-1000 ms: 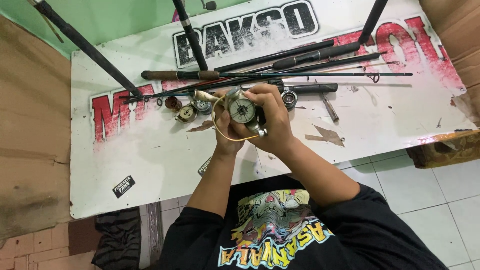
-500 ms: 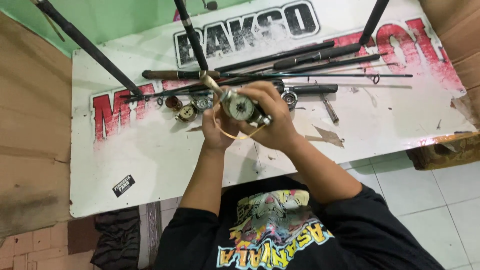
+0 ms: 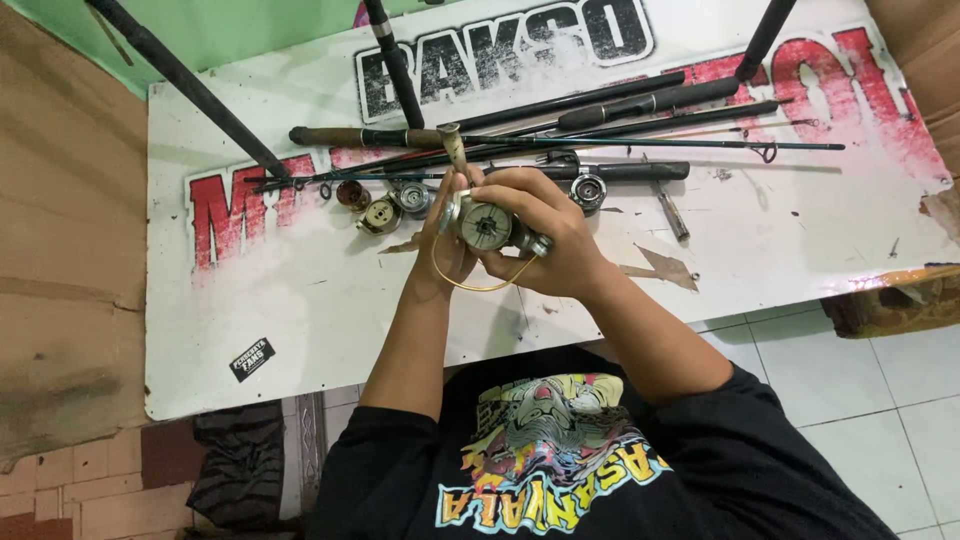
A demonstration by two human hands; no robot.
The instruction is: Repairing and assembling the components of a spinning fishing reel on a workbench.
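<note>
Spinning reel (image 3: 487,226) held up over the white desk (image 3: 300,300), both hands on it

Clamped in the right hand (image 3: 545,235) grip, steadied by left hand (image 3: 440,245) fingertips pinching its edge (gold bail wire hanging loose below); could slip onto the small reel parts (image 3: 385,205) beside the rods (image 3: 600,110), or snag that wire

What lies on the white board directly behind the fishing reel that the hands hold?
Behind the fishing reel, several dark fishing rods lie across the white board, with small reel parts to one side. The left hand and right hand cover the board directly underneath.
</note>
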